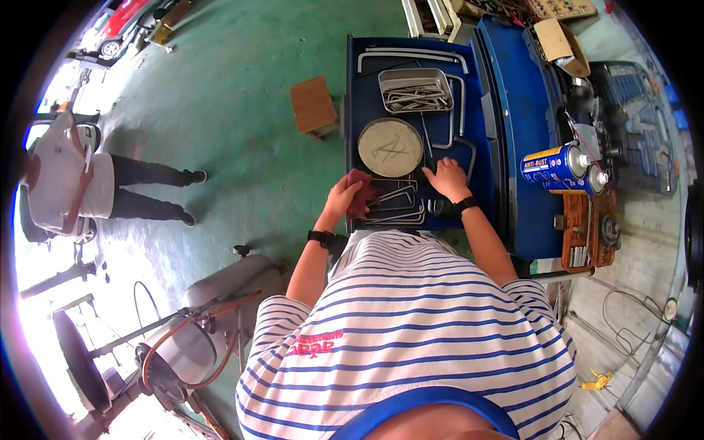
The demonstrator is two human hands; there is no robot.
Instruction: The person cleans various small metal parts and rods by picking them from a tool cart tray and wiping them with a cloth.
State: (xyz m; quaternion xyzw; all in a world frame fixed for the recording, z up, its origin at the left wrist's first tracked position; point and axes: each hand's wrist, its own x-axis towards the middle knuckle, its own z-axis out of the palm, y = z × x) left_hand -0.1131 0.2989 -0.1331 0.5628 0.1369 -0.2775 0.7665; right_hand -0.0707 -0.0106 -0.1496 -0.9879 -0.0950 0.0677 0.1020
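My left hand (339,202) is closed around a dark red cloth (360,191) at the near left corner of a blue tool drawer (480,66). Fingers apart, my right hand (449,180) rests over the drawer's right side, near a large bent hex key (470,155). Between my hands lie several L-shaped hex keys (400,217). Just beyond them is a round, pale lid (371,132) with a few thin hex keys on it. Further back, a metal tray (416,74) holds a heap of small hex keys. Long hex keys (411,53) line the far end.
Right of the drawer, blue anti-rust cans (546,163) stand by an orange tool case (587,249). A brown box (313,104) is on the green floor to the left. A person (103,180) stands far left, and a grey tank (231,282) is at lower left.
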